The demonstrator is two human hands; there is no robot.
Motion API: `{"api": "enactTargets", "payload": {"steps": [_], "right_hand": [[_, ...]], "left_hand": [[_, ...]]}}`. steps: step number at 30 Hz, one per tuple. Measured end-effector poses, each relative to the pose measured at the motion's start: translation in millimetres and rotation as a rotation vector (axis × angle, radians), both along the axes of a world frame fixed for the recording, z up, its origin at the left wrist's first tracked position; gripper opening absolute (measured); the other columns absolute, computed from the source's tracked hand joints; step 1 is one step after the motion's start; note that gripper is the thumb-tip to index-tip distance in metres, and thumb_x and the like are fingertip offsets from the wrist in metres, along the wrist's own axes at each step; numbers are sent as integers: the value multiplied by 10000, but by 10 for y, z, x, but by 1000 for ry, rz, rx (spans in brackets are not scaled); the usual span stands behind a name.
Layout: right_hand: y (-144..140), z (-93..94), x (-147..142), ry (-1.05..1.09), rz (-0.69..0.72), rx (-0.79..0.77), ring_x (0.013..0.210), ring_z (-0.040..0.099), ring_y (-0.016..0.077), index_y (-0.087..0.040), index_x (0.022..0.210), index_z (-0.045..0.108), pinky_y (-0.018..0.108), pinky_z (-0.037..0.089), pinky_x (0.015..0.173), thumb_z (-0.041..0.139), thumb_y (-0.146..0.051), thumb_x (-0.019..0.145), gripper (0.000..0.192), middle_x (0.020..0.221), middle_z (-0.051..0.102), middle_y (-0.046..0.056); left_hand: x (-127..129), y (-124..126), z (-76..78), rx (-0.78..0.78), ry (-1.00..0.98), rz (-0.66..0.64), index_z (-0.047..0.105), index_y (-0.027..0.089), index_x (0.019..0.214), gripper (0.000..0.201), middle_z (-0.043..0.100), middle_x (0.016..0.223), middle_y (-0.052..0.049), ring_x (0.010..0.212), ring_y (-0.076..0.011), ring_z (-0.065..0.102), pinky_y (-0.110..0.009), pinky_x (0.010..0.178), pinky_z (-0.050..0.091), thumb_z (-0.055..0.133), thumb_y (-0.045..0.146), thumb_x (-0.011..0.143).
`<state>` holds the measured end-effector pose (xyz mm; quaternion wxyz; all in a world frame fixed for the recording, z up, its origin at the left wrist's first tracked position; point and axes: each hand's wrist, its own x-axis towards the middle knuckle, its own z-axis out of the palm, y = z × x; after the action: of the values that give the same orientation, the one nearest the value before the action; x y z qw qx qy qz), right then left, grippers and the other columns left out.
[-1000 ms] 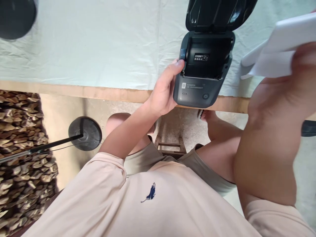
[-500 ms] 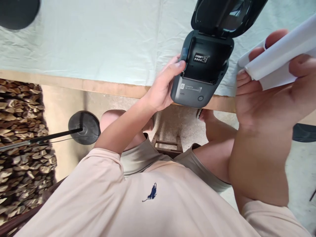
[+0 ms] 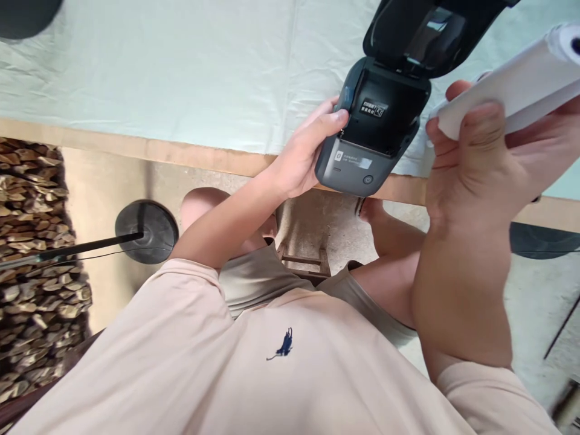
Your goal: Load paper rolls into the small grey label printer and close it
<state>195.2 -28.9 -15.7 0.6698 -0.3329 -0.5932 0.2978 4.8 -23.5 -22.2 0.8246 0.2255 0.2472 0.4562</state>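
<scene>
In my left hand (image 3: 308, 148) is a dark portable printer (image 3: 353, 163), gripped by its left side with the thumb on the rim of the paper bay. Its lid (image 3: 421, 36) stands swung up and away from me, so the bay, with a small label inside, lies bare. To the right of the printer, my right hand (image 3: 480, 157) is closed around a white paper roll (image 3: 521, 84). The thumb presses on the roll's near side, and a dark core shows at its far right end. Roll and printer are apart.
A table with a pale green cloth (image 3: 181, 66) and a wooden edge (image 3: 181, 153) lies ahead. A round black object (image 3: 27, 15) is at its far left. Below stand a black round stand base (image 3: 147, 231), stacked firewood (image 3: 36, 260) and a wooden stool (image 3: 306, 263).
My right hand has turned the paper roll, so its end with the core now shows, and the thumb has come over it. The left hand still holds the open printer.
</scene>
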Motion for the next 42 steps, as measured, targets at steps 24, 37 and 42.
{"api": "enactTargets", "payload": {"steps": [24, 37, 42], "right_hand": [[-5, 467, -137, -1040, -67, -462, 979, 620, 228, -301, 1027, 648, 496, 493, 928, 682, -303, 811, 218, 945, 688, -26], [-165, 560, -282, -989, -158, -87, 956, 681, 196, -247, 873, 652, 446, 545, 863, 667, -245, 845, 32, 881, 698, -72], [-200, 508, -260, -919, -55, -107, 979, 660, 153, -226, 896, 667, 430, 535, 948, 648, -318, 869, 97, 926, 693, -46]], "left_hand": [[-35, -23, 56, 21, 204, -37, 580, 211, 1092, 209, 640, 898, 10, 845, -119, 688, -192, 693, 549, 592, 339, 927], [-8, 61, 93, -73, 102, -43, 573, 218, 985, 189, 685, 913, -12, 1061, -219, 702, -331, 887, 599, 529, 398, 946], [-44, 18, 89, -50, 155, -30, 582, 213, 1033, 206, 673, 915, -12, 1024, -207, 699, -361, 968, 569, 680, 278, 863]]}}
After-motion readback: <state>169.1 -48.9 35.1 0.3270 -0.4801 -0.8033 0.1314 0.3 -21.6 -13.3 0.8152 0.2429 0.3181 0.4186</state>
